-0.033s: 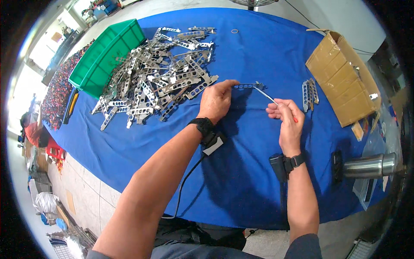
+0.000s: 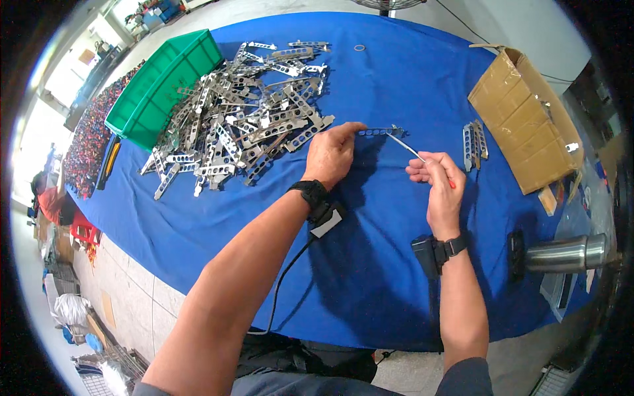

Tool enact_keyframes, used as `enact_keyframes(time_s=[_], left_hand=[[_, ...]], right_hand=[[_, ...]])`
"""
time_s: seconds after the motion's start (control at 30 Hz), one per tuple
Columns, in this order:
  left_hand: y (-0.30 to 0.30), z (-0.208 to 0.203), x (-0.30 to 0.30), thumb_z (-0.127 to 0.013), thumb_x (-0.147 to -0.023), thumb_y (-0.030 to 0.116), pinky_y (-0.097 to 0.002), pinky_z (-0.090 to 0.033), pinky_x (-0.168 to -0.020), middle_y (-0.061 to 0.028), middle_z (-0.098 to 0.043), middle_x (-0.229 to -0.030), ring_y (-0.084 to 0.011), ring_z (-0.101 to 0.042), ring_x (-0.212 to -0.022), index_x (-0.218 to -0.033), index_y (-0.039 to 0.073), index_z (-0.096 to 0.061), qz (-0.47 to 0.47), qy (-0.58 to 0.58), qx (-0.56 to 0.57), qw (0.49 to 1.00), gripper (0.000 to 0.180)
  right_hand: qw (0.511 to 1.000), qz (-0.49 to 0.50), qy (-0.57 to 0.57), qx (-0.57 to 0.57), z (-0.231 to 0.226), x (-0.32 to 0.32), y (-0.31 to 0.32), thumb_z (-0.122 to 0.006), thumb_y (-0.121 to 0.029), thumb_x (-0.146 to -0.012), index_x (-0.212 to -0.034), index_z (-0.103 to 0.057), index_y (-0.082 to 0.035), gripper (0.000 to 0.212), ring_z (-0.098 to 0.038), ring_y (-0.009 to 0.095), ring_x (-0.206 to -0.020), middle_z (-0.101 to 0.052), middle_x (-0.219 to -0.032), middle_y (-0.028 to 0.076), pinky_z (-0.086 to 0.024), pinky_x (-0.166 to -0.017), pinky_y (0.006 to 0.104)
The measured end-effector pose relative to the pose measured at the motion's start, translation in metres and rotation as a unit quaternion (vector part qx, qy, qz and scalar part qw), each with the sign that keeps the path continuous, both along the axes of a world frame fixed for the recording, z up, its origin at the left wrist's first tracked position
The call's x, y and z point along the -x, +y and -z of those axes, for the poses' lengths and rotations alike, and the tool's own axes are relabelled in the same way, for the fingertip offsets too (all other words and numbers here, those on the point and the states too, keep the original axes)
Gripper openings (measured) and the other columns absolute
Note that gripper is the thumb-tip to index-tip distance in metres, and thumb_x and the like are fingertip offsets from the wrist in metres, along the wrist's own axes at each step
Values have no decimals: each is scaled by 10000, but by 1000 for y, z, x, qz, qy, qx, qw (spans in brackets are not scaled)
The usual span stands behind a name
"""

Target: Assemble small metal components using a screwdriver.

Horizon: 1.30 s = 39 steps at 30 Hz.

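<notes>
Left grip (image 2: 331, 155): on my feed, it held the perforated strip (image 2: 382, 131) at one o'clock.
Right grip (image 2: 441, 185): held the slim tool (image 2: 408, 148).
Clutter: metal pile (image 2: 228, 142), green bin (image 2: 155, 99) crowded ten o'clock; carton (image 2: 515, 125) blocked two.

Small-parts workshop, going by the heaped perforated metal brackets (image 2: 241, 109) just left of the left hand's (image 2: 329, 155) fingers (image 2: 352, 127), green plastic crate (image 2: 162, 89) farther left, blue cloth-covered table (image 2: 403, 72) under them, cardboard carton (image 2: 518, 122) well right of the right hand's (image 2: 444, 195) fingers, grille fan (image 2: 389, 3) far beyond both.
</notes>
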State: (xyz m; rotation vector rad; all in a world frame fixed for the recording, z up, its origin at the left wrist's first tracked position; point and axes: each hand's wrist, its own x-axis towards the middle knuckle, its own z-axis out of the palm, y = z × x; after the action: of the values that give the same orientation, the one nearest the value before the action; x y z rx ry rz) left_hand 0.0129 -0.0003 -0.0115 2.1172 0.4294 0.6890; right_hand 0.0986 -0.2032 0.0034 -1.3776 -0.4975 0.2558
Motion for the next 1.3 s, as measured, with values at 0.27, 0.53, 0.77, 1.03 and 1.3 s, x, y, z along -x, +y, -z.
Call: enact_keyframes(time_s=[0.27,0.53,0.77,1.03,1.3], left_hand=[[-3,-10,2,-544,-929,94,-420,-501,-666,-198,-674,-787,-346,-663,-713,-1085,104,-709,-13,36,4,999,228],[-2,-9,2,-547,-923,88,-420,-506,-669,-195,-674,-777,-344,-667,-712,-1080,109,-711,-15,29,-7,999,228],[-3,-10,2,-552,-920,89,-421,-508,-674,-194,-676,-779,-348,-665,-714,-1084,108,-710,-13,34,2,999,228],[-3,-10,2,-548,-914,79,-415,-507,-670,-192,-673,-777,-343,-664,-710,-1092,103,-707,-10,23,-18,1000,240],[-3,-10,3,-550,-913,78,-406,-504,-663,-190,-672,-774,-333,-658,-691,-1089,101,-706,-13,25,-8,1000,236]], right_hand=[[1000,13,9,-4,2,-1,2,-490,-124,-975,-1006,-657,30,230,-693,209,-787,-701,-891,147,-546,-711,306],[1000,20,2,-2,1,0,3,-489,-118,-973,-1002,-661,29,228,-689,200,-766,-700,-879,151,-542,-704,301],[999,7,15,-32,0,0,3,-486,-105,-970,-992,-661,27,221,-691,203,-774,-702,-879,149,-546,-702,305],[999,5,17,-39,1,-1,2,-480,-101,-973,-1012,-654,31,222,-692,209,-775,-700,-899,161,-551,-705,309],[999,-7,31,-19,3,-3,0,-481,-107,-971,-1015,-651,34,225,-694,213,-777,-700,-899,166,-549,-701,308]])
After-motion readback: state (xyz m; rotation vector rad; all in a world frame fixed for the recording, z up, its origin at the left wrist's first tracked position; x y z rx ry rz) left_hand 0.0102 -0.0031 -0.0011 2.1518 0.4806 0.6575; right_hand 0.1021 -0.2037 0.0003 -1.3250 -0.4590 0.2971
